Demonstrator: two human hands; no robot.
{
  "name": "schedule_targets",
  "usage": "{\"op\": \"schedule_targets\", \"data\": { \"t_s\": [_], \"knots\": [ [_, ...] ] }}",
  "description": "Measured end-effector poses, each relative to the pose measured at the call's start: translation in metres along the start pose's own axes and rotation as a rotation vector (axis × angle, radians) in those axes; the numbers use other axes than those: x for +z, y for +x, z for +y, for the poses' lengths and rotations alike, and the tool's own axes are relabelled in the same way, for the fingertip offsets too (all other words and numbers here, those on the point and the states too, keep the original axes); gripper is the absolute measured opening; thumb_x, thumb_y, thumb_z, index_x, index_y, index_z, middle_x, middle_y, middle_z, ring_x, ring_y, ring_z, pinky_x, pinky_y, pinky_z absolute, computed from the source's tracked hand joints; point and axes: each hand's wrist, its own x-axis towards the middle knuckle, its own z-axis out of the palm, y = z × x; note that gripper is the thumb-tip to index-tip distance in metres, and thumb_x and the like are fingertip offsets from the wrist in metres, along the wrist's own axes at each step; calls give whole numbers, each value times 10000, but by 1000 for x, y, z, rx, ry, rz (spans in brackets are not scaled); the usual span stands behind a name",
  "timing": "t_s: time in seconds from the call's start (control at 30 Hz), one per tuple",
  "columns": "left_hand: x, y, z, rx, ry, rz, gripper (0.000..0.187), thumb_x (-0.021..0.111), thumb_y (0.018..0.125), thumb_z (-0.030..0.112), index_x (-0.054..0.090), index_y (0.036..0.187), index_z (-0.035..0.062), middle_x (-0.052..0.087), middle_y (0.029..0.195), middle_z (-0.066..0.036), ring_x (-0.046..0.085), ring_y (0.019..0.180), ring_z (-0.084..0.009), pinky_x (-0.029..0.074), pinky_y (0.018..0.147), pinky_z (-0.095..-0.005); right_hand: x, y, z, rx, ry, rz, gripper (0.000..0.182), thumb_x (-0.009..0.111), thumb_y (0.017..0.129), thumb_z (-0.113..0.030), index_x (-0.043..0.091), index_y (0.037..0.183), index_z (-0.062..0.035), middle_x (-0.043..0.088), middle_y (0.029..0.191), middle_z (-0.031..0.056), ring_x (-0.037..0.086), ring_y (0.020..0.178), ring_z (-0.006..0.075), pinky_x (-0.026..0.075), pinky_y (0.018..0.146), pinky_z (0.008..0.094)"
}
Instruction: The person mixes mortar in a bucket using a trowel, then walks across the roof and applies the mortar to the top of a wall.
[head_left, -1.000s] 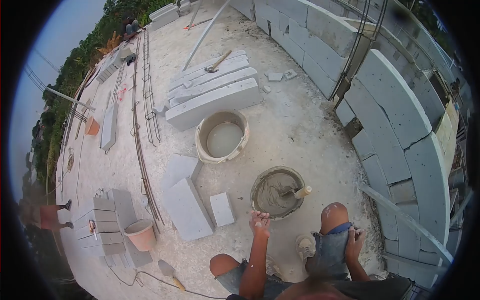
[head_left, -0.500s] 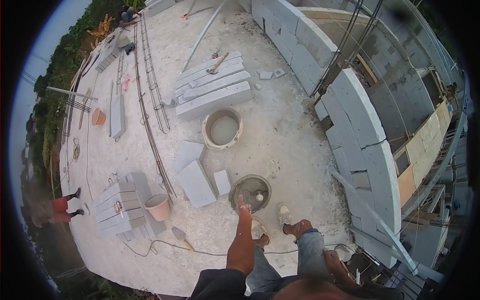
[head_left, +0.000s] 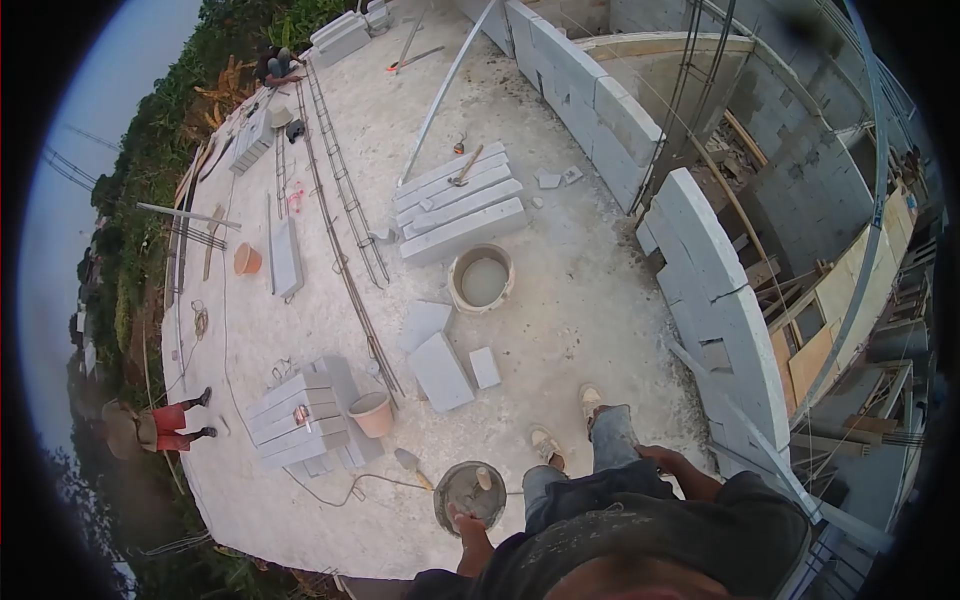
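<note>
My left hand [head_left: 466,521] is closed on the near rim of a round mortar bucket [head_left: 441,512]. Grey wet mortar lies inside, and a tool with a pale, rounded handle [head_left: 484,478] sticks up from it. The bucket is at my left side, overlapping a cable behind it. My right hand [head_left: 655,456] rests against my right thigh with nothing seen in it; its fingers are small in view but look laid out. A trowel [head_left: 412,464] with a yellowish handle lies on the floor just beyond the bucket.
Stacked light blocks [head_left: 300,415] and an orange bucket [head_left: 372,414] stand left. Ahead are a larger tub [head_left: 482,278], loose blocks [head_left: 442,372] and a hammer [head_left: 463,170] on more blocks. Rebar [head_left: 340,255] crosses the floor. A block wall [head_left: 715,265] runs right. Another person [head_left: 160,428] stands far left.
The mortar bucket has come from in front of my feet to my left side with my left hand on it. My right hand has moved from my knee up my thigh. The view has shifted.
</note>
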Motion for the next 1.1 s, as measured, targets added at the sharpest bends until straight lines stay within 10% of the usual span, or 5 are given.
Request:
{"op": "schedule_targets", "data": {
  "t_s": [0.17,0.47,1.1],
  "knots": [
    [-88,-33,-21,325,543,-71,590,502,926,383,312,1430,141,455,983,-69,454,815,-204,442,734,-392,-77,1,-76,-221,43,-134,360,652,840,-255,582,1129,-52,613,1147,102,633,988,273,547,830,439],
    [-69,-103,-31,345,793,70,505,488,934,302,345,1383,118,459,893,-54,462,747,-178,445,681,-357,-196,-5,-227,-271,-99,-26,474,710,787,-269,550,1197,-91,602,1161,95,644,909,264,540,764,440],
    [325,-74,25,156,436,-68,371,556,907,221,470,1242,88,474,749,-32,485,619,-165,454,567,-313,-426,-63,-636,-689,-642,562,459,703,729,-257,609,1136,-64,649,951,115,644,759,229,559,569,393]
  ]
}}
